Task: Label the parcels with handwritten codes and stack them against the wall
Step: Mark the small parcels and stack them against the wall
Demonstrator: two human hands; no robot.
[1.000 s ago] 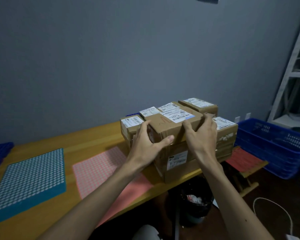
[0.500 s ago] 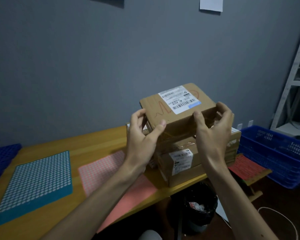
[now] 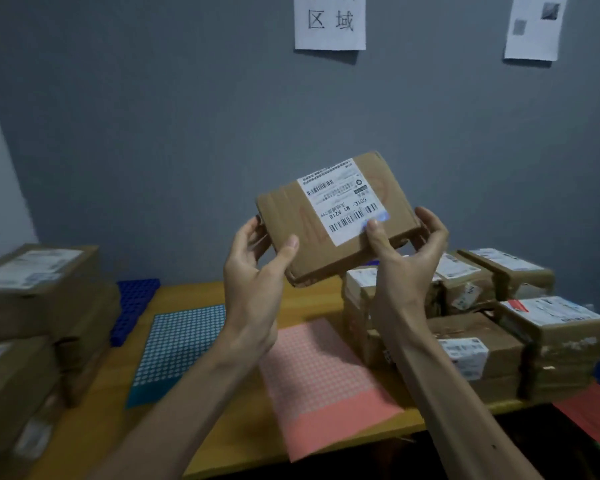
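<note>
1. Above the worktop (image 3: 187,294), one cardboard parcel (image 3: 336,220) is held clear of every surface, in front of the grey wall (image 3: 153,133).
2. Parcel attitude: tilted, with its broad face turned toward the camera. A white shipping label (image 3: 343,202) with barcodes covers the middle of that face.
3. Faint reddish marks show on the cardboard beside the label; they are not legible.
4. Left hand (image 3: 253,271): grips the parcel's left end, thumb on the front face near the lower corner, fingers curled behind the end.
5. Right hand (image 3: 406,261): grips the parcel's right end, thumb pressed on the lower corner of the label, fingers wrapped round the end.
6. Both hands are apart, one at each end of the parcel.
7. Right side of the worktop: a pile of labelled parcels (image 3: 499,327), at least two layers deep.
8. Left side: a second stack of parcels (image 3: 39,306), next to a blue tray (image 3: 136,306).
9. Between the two groups, flat on the worktop: a blue dotted sheet (image 3: 177,348) and, just beside it, a pink dotted sheet (image 3: 319,382).
10. On the wall above: a paper notice (image 3: 329,22) with printed characters and a second paper sheet (image 3: 534,26).
</note>
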